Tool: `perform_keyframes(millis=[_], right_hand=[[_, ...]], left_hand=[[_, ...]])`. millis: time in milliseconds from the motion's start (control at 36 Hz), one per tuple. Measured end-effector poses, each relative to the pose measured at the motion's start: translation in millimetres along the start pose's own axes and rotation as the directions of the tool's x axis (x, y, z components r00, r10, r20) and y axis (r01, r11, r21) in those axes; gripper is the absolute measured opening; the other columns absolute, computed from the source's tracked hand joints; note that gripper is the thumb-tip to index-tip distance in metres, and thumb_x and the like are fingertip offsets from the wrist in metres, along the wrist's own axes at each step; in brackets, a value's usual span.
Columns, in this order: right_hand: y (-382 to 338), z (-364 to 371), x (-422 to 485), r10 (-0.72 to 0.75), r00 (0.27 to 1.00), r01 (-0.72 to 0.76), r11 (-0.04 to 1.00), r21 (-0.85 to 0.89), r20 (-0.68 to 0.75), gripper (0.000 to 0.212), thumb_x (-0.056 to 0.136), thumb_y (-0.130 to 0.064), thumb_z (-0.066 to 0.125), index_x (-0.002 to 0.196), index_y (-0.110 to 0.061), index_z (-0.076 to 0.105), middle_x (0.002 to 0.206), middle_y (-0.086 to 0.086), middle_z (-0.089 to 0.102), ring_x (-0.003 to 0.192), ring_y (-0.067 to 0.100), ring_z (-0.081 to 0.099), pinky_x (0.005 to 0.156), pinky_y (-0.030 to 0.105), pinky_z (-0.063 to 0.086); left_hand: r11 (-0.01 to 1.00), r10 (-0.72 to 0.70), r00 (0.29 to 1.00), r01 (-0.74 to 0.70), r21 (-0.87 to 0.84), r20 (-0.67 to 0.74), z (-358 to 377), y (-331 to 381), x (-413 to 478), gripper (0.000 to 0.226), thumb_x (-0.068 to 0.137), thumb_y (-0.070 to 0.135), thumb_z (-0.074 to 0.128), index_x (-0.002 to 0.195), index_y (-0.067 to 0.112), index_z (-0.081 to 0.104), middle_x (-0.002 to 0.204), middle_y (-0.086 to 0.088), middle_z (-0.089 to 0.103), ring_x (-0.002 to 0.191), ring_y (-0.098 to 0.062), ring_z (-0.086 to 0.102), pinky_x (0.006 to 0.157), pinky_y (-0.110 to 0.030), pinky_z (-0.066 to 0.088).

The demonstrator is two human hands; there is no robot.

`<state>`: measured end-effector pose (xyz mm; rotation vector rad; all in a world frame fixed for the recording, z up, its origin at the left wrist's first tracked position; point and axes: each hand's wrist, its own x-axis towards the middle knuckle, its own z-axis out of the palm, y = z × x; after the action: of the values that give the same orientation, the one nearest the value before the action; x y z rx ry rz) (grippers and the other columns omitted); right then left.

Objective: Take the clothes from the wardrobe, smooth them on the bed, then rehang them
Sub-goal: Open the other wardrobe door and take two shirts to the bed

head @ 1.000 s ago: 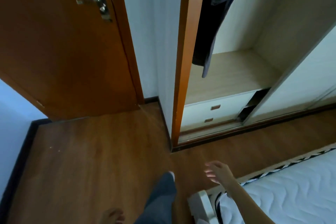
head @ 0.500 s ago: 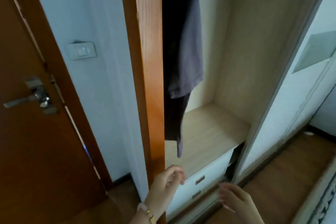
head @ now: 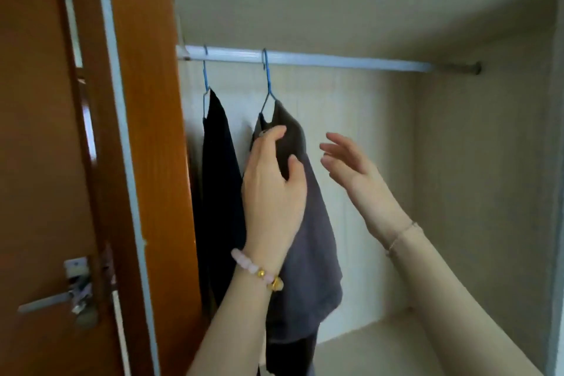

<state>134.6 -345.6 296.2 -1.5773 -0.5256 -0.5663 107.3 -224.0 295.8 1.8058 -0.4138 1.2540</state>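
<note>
- Here, in the head view, the left hand [head: 271, 189] grips the grey garment [head: 308, 253] near its top, with the thumb and fingers curled round a fold of the cloth.
- The garment hangs inside the wardrobe [head: 488, 162] on a blue hanger [head: 268, 82]. The hanger is hooked on the rail [head: 335, 59] above the left hand.
- The right hand [head: 351, 162] is relaxed with its fingers spread. It is just to the right of the garment and holds nothing.
- A black garment [head: 219, 177] hangs just to the left of the left hand, on a second hanger [head: 206, 82].
- A bead bracelet [head: 256, 268] is on the left wrist.
- A door handle [head: 55, 299] is far to the left, lower than both hands.
</note>
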Motion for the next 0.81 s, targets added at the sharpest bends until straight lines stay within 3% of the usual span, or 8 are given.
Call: perform_keyframes(millis=[56, 139, 306, 361, 500, 639, 722, 806], right_hand=[[-13, 4, 34, 0.022, 0.998, -0.025, 0.999, 0.044, 0.058, 0.043, 0.089, -0.025, 0.056, 0.131, -0.024, 0.046, 0.129, -0.004, 0.053, 0.120, 0.007, 0.049, 0.105, 0.026, 0.037], [-26, 14, 80, 0.078, 0.986, -0.084, 0.996, 0.034, 0.144, 0.055, 0.086, -0.033, 0.059, 0.136, -0.022, 0.040, 0.134, -0.002, 0.049, 0.116, 0.009, 0.048, 0.100, 0.027, 0.036], [-18, 40, 139, 0.238, 0.937, -0.196, 0.965, -0.176, 0.257, 0.062, 0.082, -0.017, 0.060, 0.137, -0.006, 0.033, 0.124, 0.010, 0.050, 0.102, 0.022, 0.056, 0.079, 0.025, 0.043], [-8, 40, 148, 0.310, 0.913, -0.272, 0.947, -0.172, 0.265, 0.043, 0.082, -0.009, 0.054, 0.123, -0.003, 0.043, 0.106, 0.011, 0.052, 0.080, 0.019, 0.054, 0.068, 0.026, 0.042], [8, 29, 165, 0.367, 0.886, -0.374, 0.927, -0.030, 0.283, 0.027, 0.077, 0.005, 0.047, 0.103, -0.003, 0.050, 0.094, 0.013, 0.056, 0.082, 0.025, 0.053, 0.065, 0.028, 0.043], [18, 17, 175, 0.336, 0.907, -0.358, 0.933, 0.044, 0.254, 0.037, 0.065, 0.015, 0.037, 0.097, 0.021, 0.053, 0.082, 0.016, 0.051, 0.073, 0.029, 0.051, 0.065, 0.030, 0.040], [21, 9, 180, 0.286, 0.916, -0.320, 0.944, 0.081, 0.281, 0.046, 0.062, 0.018, 0.032, 0.103, 0.023, 0.052, 0.083, 0.019, 0.051, 0.075, 0.031, 0.050, 0.064, 0.028, 0.040], [23, 0, 187, 0.253, 0.921, -0.293, 0.951, 0.100, 0.295, 0.049, 0.061, 0.019, 0.031, 0.103, 0.021, 0.055, 0.085, 0.020, 0.054, 0.077, 0.032, 0.053, 0.064, 0.028, 0.044]], left_hand=[[0.992, -0.003, 0.992, 0.019, 0.128, -0.125, 3, 3, 29, 0.041, 0.089, 0.009, 0.051, 0.130, 0.013, 0.050, 0.135, -0.002, 0.052, 0.128, -0.015, 0.044, 0.093, 0.006, 0.023], [0.938, -0.027, 0.968, 0.110, 0.329, -0.249, 6, -4, 71, 0.046, 0.085, 0.012, 0.052, 0.130, 0.008, 0.047, 0.137, -0.010, 0.049, 0.131, -0.025, 0.039, 0.108, -0.027, 0.029], [0.611, -0.321, 0.932, 0.339, 0.716, -0.168, 5, -22, 130, 0.050, 0.085, 0.026, 0.053, 0.128, 0.001, 0.044, 0.135, -0.019, 0.046, 0.127, -0.035, 0.041, 0.100, -0.044, 0.037], [0.601, -0.466, 0.877, 0.409, 0.686, -0.115, 4, -34, 142, 0.045, 0.082, 0.024, 0.052, 0.121, 0.000, 0.052, 0.127, -0.020, 0.054, 0.116, -0.038, 0.051, 0.094, -0.042, 0.044], [0.753, -0.603, 0.798, 0.570, 0.329, -0.001, 15, -51, 153, 0.036, 0.086, 0.008, 0.049, 0.117, -0.008, 0.051, 0.118, -0.018, 0.057, 0.105, -0.033, 0.056, 0.084, -0.035, 0.046], [0.746, -0.661, 0.750, 0.655, 0.119, 0.011, 35, -58, 164, 0.040, 0.084, 0.004, 0.049, 0.123, -0.005, 0.046, 0.119, -0.022, 0.053, 0.109, -0.034, 0.053, 0.082, -0.031, 0.042], [0.743, -0.666, 0.745, 0.666, 0.067, -0.018, 43, -78, 182, 0.056, 0.080, 0.007, 0.044, 0.136, 0.004, 0.041, 0.133, -0.021, 0.051, 0.118, -0.037, 0.053, 0.100, -0.042, 0.046], [0.760, -0.644, 0.755, 0.650, 0.011, -0.122, 49, -110, 206, 0.042, 0.088, 0.009, 0.039, 0.128, 0.000, 0.048, 0.125, -0.022, 0.058, 0.112, -0.040, 0.057, 0.097, -0.046, 0.048]])
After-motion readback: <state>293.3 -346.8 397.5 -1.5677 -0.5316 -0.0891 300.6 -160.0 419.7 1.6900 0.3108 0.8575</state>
